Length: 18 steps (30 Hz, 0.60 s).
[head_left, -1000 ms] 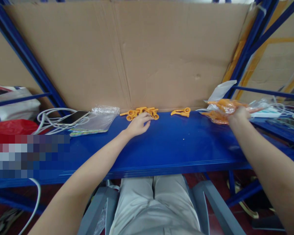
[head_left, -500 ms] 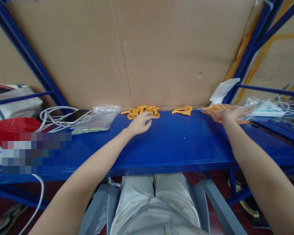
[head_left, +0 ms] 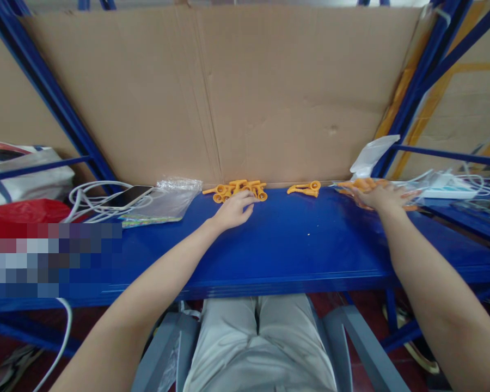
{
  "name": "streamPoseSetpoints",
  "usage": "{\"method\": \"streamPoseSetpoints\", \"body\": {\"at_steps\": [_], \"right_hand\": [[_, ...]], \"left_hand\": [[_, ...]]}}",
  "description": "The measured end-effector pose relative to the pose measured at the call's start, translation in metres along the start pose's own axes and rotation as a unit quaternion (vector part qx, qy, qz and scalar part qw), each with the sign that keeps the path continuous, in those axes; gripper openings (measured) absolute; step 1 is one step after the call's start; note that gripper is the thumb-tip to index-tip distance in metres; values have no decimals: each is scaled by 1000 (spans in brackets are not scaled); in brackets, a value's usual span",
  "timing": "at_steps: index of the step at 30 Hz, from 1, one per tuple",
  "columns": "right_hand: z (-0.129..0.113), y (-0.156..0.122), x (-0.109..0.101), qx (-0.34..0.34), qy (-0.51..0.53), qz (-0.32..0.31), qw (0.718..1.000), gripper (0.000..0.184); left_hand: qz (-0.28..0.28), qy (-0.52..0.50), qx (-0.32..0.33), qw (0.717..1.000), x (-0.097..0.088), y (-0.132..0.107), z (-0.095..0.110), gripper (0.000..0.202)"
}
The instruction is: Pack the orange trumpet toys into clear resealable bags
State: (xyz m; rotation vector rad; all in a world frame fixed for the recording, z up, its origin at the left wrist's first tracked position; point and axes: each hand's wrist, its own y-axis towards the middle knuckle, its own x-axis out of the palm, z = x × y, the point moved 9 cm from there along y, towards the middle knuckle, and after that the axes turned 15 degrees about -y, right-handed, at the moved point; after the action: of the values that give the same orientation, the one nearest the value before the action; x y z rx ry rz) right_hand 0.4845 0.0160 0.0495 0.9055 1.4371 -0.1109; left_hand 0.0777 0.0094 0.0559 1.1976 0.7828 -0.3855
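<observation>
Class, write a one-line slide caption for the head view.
Left hand touches a pile of orange plastic parts on a blue shelf; right hand lies flat on a clear bag of them.

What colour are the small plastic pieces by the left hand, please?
Orange; the plastic pieces show best in the head view.

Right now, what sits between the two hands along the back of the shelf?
Head view: between the left hand on the orange clip pile and the right hand on the clip bag lies one separate orange clip; otherwise bare blue shelf.

Glossy blue metal shelf [head_left: 294, 245]; matt orange plastic clips [head_left: 237, 190]; rough matt cardboard backing [head_left: 228, 92].
</observation>
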Motion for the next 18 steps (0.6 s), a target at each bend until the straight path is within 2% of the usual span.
{"method": "streamPoseSetpoints", "body": {"at_steps": [3, 6, 9, 11, 13, 15, 18], "right_hand": [[7, -5, 8, 64, -3, -72, 995, 95], [0, -12, -1, 49, -15, -63, 997, 93], [-23, -23, -22, -28, -33, 25, 999, 71], [-48, -34, -38, -109, -25, 102, 989, 53], [-79, -44, -46, -189, -8, 130, 973, 46], [-111, -48, -45, -250, 0, 100, 963, 42], [-149, -44, -28, -288, -14, -26, 957, 37]], "left_hand": [[1, 1, 0, 1000, -2, 0, 0, 31], [8, 14, -8, 1000, -5, 0, -3, 30], [27, 47, -47, 997, -10, -1, -17, 28], [38, 76, -88, 993, -13, -6, -33, 27], [40, 107, -131, 985, -13, -13, -53, 27], [39, 135, -175, 974, -13, -22, -73, 30], [30, 151, -261, 953, -14, -39, -101, 42]]}}
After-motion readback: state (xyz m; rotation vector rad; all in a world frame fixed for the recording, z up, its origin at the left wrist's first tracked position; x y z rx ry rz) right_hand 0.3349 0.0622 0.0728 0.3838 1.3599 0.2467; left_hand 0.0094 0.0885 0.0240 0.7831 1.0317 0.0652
